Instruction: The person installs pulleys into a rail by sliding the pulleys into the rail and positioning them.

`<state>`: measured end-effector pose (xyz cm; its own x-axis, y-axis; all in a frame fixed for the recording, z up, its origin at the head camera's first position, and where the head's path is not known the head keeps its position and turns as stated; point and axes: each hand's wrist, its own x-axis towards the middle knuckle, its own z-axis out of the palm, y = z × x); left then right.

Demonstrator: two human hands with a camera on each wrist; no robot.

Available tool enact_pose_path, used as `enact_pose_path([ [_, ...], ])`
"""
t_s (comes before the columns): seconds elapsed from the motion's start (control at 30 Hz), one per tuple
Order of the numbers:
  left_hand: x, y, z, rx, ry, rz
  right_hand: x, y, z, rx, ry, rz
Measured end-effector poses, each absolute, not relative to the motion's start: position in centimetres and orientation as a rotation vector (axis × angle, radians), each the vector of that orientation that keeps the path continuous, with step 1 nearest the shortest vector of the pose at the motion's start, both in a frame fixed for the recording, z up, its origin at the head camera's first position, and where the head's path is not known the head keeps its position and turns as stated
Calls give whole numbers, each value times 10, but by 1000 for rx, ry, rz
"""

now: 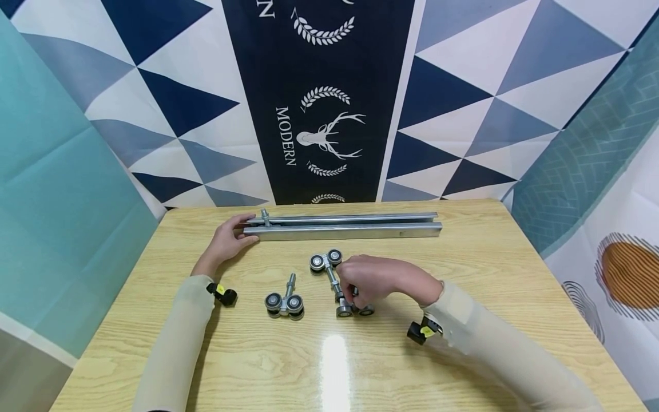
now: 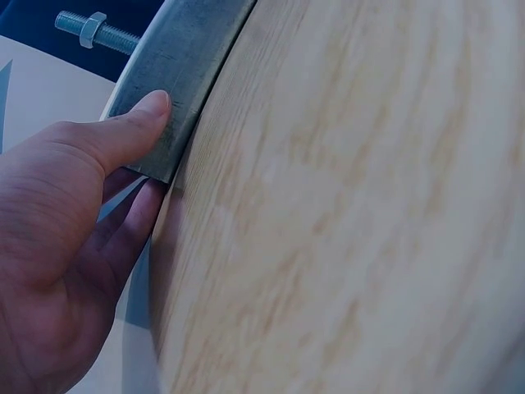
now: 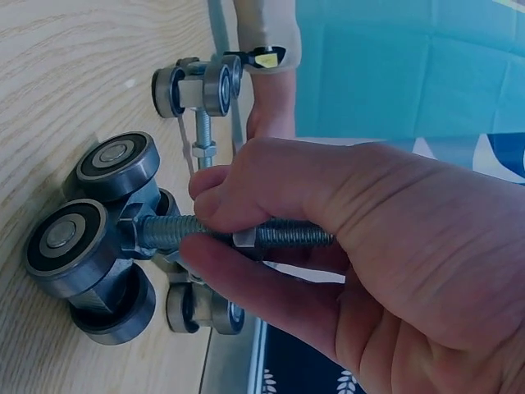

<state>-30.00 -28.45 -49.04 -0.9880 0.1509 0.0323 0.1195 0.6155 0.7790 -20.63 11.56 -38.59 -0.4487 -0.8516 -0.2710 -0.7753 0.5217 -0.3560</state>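
At the left end of a U-shaped metal rail (image 1: pixel 350 232), my left hand (image 1: pixel 229 241) grips it, thumb on the front face and fingers behind the end. A threaded bolt (image 2: pixel 102 34) with a nut stands up out of the rail close to that hand. My right hand (image 1: pixel 376 278) pinches the threaded shank of a roller hanger (image 3: pixel 66 238) between thumb and fingers. Its black-and-silver wheels are low over the table. Just beyond lies a second roller hanger (image 1: pixel 317 262), wheels toward the rail. A third roller hanger (image 1: pixel 284 304) lies farther left, bolt pointing away from me.
The rail lies along the back of the wooden table (image 1: pixel 257 366), near the patterned backdrop (image 1: pixel 329 114). Teal cloth (image 1: pixel 67 171) hangs on the left side, and a printed cloth (image 1: pixel 607 274) on the right. Each wrist wears a small black camera (image 1: pixel 225 294).
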Motion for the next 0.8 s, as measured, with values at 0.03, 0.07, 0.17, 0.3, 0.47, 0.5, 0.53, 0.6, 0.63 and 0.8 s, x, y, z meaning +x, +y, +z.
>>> enact_pose_path([
  [0.03,-300,-284,-491,229,2787,1347,-206,116,-386,-1335,2350,-247],
  [0.07,-299,-284,-491,227,2787,1348,-207,116,-385,-1333,2347,-246],
  [0.17,-299,-284,-491,227,2791,1341,-208,117,-384,-1331,2333,-247],
  [0.3,-301,-285,-491,234,2797,1333,-209,119,-381,-1316,2320,-253],
  [0.47,-302,-286,-490,230,2781,1341,-212,123,-374,-1291,2325,-264],
  [0.5,-301,-286,-489,230,2781,1337,-212,123,-373,-1292,2327,-267],
  [0.53,-301,-286,-489,223,2778,1341,-213,124,-372,-1296,2327,-269],
  [0.6,-300,-285,-490,218,2780,1342,-214,126,-372,-1297,2330,-274],
  [0.63,-300,-286,-490,218,2783,1337,-215,128,-373,-1304,2331,-278],
  [0.8,-300,-285,-490,221,2788,1335,-221,136,-372,-1323,2334,-295],
])
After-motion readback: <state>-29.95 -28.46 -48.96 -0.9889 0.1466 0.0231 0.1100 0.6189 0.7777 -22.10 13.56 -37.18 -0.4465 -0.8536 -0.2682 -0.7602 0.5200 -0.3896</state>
